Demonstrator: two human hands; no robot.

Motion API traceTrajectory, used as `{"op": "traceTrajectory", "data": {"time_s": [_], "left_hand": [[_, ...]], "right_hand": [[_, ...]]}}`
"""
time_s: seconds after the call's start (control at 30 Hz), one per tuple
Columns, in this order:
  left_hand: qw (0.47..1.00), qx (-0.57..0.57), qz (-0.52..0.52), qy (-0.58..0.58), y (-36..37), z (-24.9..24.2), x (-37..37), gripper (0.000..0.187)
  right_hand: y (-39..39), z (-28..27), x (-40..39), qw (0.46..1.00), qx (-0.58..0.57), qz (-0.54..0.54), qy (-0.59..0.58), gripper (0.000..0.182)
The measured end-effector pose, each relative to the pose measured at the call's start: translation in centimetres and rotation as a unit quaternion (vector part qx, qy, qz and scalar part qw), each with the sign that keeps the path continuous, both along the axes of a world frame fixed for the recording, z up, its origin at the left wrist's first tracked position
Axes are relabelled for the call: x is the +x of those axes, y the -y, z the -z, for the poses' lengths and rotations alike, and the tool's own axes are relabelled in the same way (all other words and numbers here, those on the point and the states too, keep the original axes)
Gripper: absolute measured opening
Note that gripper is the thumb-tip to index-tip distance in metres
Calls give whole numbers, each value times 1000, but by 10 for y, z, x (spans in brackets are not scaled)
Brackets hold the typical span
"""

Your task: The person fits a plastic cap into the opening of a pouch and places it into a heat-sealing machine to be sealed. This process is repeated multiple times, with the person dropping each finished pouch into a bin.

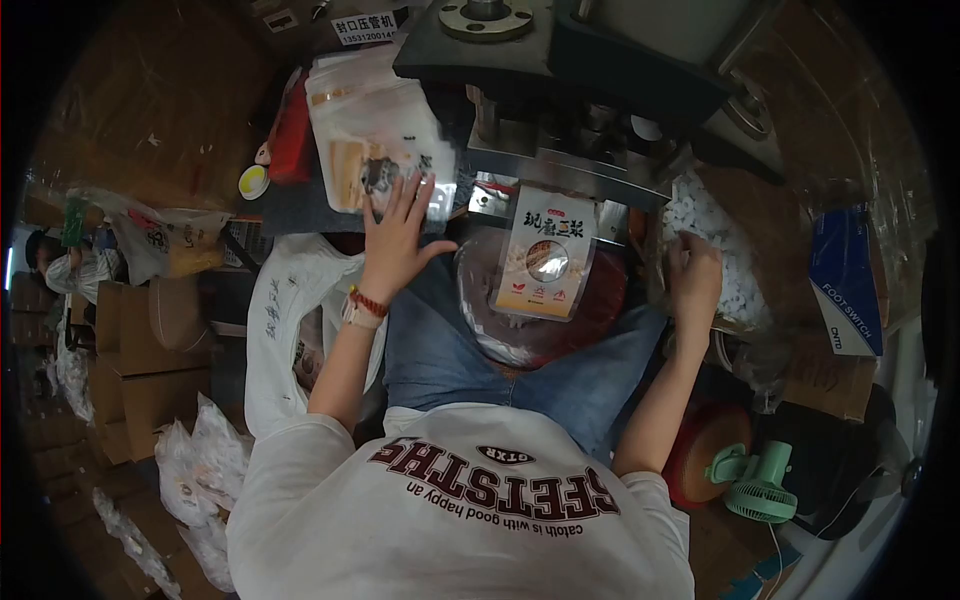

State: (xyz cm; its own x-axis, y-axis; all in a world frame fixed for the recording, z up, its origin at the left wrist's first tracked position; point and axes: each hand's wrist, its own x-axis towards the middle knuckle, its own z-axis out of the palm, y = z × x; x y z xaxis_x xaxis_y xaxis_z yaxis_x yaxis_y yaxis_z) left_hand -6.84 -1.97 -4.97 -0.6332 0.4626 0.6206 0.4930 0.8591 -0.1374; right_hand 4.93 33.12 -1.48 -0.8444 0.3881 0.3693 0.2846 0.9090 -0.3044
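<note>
Brown cardboard (150, 90), ten o'clock. Stacked white printed plastic pouches (375, 115), eleven o'clock; left hand (397, 240) atop, fingers wide, best pressed lightly. Small white pieces (702, 208), two o'clock; right hand (698, 278) alongside, fingers narrow, contents indiscernible.

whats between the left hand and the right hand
In the head view, a printed pouch lies between left hand and right hand, with a plastic-covered round red surface beneath it.

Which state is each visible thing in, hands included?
Left hand: open, fingers spread
Right hand: fingers curled, grip unclear
Stacked, printed white plastic pouches: fanned out
Single printed white pouch: printed side facing up
Small white pieces: loosely heaped
Mint-green plastic fan: running or off, can't tell
</note>
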Motion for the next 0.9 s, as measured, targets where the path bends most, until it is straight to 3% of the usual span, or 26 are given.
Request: {"op": "traceTrajectory", "data": {"time_s": [0.07,0.1,0.13,0.17,0.3,0.33,0.37,0.4,0.47,0.53,0.63,0.77,0.83,0.9], "left_hand": [[994,32,92,40,17,3,9,45],[980,111,87,143,24,3,18,40],[948,187,82,243,25,0,24,38],[929,263,103,238,20,-3,28,37],[941,264,123,171,-1,0,31,36],[966,203,103,119,-6,11,22,35],[984,143,80,66,-9,21,13,34],[983,154,87,48,-10,26,7,33],[982,161,80,49,-9,21,5,34],[982,167,75,53,-8,16,3,35],[971,230,66,0,-2,6,-10,37],[960,246,102,-89,8,-14,-27,41],[960,231,121,-100,15,-17,-29,39],[958,222,141,-115,14,-17,-32,37]], "right_hand": [[10,-10,2,991,-43,-5,-128,15],[19,-17,5,991,-42,-3,-125,15],[31,-27,6,974,-152,-29,-166,14],[43,-35,6,942,-259,-56,-206,14],[101,-41,10,896,-339,-244,-153,12],[114,-35,10,885,-348,-282,-123,11],[119,-16,7,865,-410,-282,-65,11],[123,15,4,839,-466,-280,-5,11],[136,94,-2,734,-589,-319,112,25],[166,159,-2,641,-712,-247,148,39],[206,306,-33,515,-844,-83,126,49],[215,273,-51,544,-827,-39,140,55],[223,288,-65,701,-701,-130,19,60],[223,286,-76,729,-673,-122,40,57]]}}
